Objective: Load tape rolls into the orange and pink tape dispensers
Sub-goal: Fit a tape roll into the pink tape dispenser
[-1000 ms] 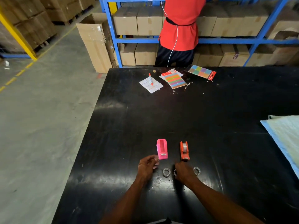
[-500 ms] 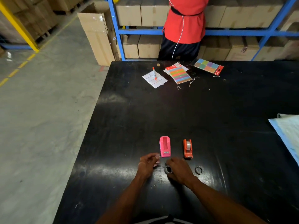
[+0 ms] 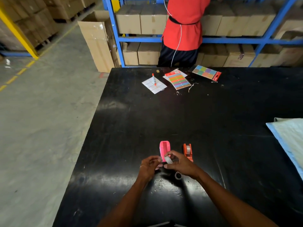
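Note:
A pink tape dispenser stands on the black table, its near end hidden behind my fingers. To its right stands an orange tape dispenser with a clear roll seated in it. My right hand holds a clear tape roll lifted just in front of the pink dispenser. My left hand pinches at the same roll from the left. A small ring-shaped tape core lies on the table below my right hand.
At the table's far edge lie a white label sheet with a red pen and two packs of coloured stickers. A pale blue cloth covers the right edge. A person in red stands at blue shelving of cardboard boxes.
My right hand picked a tape roll up off the table and raised it toward the pink dispenser. My left hand came in to meet it. The camera view shifted slightly.

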`<state>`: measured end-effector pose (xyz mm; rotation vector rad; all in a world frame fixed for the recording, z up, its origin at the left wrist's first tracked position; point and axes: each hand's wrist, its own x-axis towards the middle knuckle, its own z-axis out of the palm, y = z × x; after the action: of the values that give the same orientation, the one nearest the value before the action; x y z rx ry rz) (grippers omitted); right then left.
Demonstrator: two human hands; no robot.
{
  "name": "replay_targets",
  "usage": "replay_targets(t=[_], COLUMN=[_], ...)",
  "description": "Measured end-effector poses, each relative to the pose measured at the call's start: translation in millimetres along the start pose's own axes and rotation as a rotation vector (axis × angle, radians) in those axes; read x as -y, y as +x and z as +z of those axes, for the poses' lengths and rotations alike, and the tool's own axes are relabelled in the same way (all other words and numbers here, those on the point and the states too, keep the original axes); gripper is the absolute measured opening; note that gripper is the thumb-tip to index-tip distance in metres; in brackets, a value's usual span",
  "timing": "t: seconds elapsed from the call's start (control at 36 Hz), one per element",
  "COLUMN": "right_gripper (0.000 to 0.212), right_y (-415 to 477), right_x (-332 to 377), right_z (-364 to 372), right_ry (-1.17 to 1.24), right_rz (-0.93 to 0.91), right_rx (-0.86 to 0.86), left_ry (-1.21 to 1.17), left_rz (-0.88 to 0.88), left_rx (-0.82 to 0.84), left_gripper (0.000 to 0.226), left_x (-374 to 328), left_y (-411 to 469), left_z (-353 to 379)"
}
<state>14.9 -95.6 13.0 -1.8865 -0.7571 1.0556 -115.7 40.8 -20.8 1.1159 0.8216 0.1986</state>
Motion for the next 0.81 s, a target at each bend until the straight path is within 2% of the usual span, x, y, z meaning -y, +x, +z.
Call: replay_targets(t=[0.08, 0.14, 0.25, 0.39, 0.61, 0.72, 0.81], right_gripper=[0.025, 0.026, 0.037, 0.06, 0.034, 0.033, 0.034], right_y=[1, -1, 0, 5, 5, -1, -4], right_x=[0, 5, 5, 0, 8, 26, 30], right_z=[2, 2, -2, -1, -2, 1, 4], right_ry=[-0.061, -0.126, -0.23, -0.247, -0.286, -0.358, -0.34], right_rz=[-0.033, -0.024, 0.006, 0.038, 0.011, -0.061, -0.049], right_rx=[-0.003, 0.016, 0.052, -0.014, -0.073, -0.076, -0.065], left_ry=[-0.006, 0.001, 0.02, 0.069, 0.197, 0.182, 0.193], left_rz=[0.013, 0.029, 0.043, 0.066, 0.135, 0.143, 0.149], left_rx=[0.009, 0.001, -0.006, 0.018, 0.017, 0.028, 0.0], left_gripper=[0.014, 0.014, 0.011, 0.014, 0.007, 0.005, 0.006], left_x=[-4, -7, -9, -10, -15, -14, -13], left_y=[-3, -5, -8, -11, -16, -18, -18], left_z=[0, -1, -4, -1, 2, 3, 4])
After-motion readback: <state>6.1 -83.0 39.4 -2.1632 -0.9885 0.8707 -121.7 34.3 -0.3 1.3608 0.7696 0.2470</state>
